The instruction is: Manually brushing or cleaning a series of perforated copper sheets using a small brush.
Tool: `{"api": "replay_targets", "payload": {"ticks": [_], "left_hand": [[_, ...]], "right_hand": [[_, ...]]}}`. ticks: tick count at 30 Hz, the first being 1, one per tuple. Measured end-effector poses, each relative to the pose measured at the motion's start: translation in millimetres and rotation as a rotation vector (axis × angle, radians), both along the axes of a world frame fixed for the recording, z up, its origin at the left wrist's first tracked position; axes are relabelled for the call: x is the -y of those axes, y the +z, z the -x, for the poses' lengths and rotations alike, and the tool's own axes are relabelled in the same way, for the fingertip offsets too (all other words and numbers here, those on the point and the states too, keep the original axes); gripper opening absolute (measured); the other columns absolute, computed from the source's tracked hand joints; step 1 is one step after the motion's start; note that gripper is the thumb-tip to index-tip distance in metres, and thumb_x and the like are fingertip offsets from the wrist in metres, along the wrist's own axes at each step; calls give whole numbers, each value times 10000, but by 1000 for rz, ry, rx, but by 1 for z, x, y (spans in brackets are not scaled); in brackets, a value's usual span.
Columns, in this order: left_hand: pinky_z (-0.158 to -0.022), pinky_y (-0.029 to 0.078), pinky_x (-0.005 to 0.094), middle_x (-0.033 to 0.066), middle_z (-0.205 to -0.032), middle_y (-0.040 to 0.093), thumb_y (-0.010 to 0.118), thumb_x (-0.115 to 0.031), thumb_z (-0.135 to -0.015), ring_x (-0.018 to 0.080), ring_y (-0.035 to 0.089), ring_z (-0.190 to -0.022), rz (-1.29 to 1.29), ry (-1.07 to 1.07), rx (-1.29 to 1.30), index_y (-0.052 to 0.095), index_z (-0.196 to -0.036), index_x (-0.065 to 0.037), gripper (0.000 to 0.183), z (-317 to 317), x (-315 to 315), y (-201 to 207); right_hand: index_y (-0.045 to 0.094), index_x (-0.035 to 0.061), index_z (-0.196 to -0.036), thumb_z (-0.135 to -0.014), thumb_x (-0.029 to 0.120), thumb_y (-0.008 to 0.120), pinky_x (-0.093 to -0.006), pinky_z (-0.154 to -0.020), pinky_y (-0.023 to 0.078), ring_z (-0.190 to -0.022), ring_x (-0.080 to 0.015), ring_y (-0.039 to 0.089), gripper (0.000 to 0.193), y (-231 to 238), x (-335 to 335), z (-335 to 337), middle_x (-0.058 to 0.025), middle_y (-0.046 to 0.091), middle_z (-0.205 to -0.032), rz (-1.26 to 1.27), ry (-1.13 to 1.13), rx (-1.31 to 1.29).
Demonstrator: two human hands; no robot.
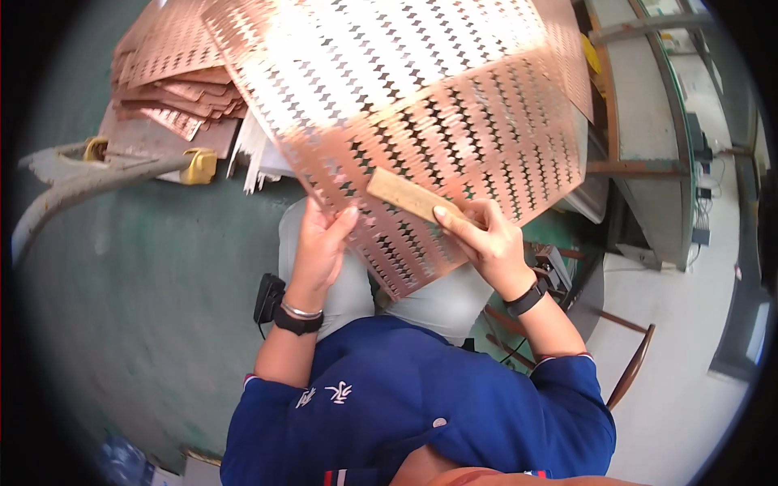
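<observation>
A large copper-coloured perforated metal sheet point(494, 113) lies tilted in front of me, with rows of small star-like cut-outs. Its lower corner hangs over my lap, and glare washes out its upper part. My left hand point(318, 247) pinches the sheet's left edge, thumb on top. In my right hand point(496, 247) is a flat wooden strip point(408, 194), gripped at its right end between thumb and fingers. The strip lies over the sheet's lower part; whether it presses on the surface I cannot tell.
Several similar copper sheets point(174, 53) are stacked at the far left. Near them a bent metal tube point(97, 180) carries a yellow fitting point(198, 166). A workbench frame point(652, 170) stands to the right, with a brown chair part point(636, 364) nearer me.
</observation>
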State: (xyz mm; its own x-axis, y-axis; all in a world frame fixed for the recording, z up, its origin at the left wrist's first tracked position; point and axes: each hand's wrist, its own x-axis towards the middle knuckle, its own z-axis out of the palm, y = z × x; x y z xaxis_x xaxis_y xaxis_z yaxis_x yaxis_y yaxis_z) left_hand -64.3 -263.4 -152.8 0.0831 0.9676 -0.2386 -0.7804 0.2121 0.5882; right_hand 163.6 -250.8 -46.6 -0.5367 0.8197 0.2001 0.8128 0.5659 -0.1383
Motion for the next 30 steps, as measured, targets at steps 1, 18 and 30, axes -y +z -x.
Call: {"api": "replay_targets", "payload": {"ticks": [1,18,30], "left_hand": [[-887,536,337,80,-1286,532,534,19,-939,175,574,-1114,-6,-5,-10,385,-1382,-57,474,3,-1,1],[-928,510,332,86,-1302,529,550,24,-932,184,554,-1154,44,-24,-113,336,-1422,-69,543,16,-11,10],[-1038,433,404,74,-1400,466,626,-51,-912,237,496,-1252,61,-35,38,324,-1457,-128,628,5,38,-9]], "right_hand": [[693,304,-1154,-735,74,717,-283,-513,498,-644,-168,578,479,0,5,-11,-36,549,-841,22,2,20],[693,310,-1153,-728,76,701,-280,-533,498,-658,-167,574,486,-9,39,-94,-30,558,-849,-21,-16,35],[695,295,-1159,-729,73,694,-267,-537,501,-674,-160,589,484,6,37,-88,-24,561,-834,-70,1,2]]}}
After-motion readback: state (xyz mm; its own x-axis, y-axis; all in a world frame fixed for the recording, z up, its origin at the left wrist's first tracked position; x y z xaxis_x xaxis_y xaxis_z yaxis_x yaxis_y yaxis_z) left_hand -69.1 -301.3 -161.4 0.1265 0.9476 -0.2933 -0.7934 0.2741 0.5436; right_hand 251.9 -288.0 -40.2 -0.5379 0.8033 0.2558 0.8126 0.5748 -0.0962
